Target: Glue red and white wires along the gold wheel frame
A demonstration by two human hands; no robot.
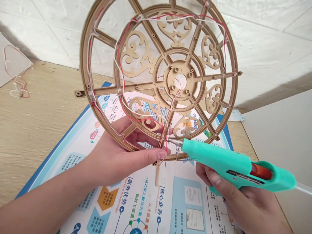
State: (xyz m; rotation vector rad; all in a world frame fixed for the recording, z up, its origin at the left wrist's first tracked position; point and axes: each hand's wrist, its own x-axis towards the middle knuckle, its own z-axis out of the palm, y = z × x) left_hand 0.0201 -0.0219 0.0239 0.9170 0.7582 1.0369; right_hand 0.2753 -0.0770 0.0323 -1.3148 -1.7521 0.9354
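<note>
My left hand [122, 159] grips the lower rim of a round, gold-brown openwork frame [159, 85], its thumb in front and its fingers behind. The frame stands tilted up, with spokes, rings and scroll ornaments. Red and white wires [123, 76] run along its rings, fixed at several spots by clear blobs. My right hand [234, 198] is wrapped round the handle of a turquoise hot glue gun [219, 159], a clear glue stick [303, 188] poking out of its back. The gun's metal nozzle [175, 142] points at the wires on the lower spoke, close to my left thumb.
A printed blue and white poster [151, 191] lies on the wooden table [48, 113] below the frame. Loose red and white wires [20, 89] lie at the far left. A pale wall [48, 26] stands behind, and a white panel [285, 130] is at the right.
</note>
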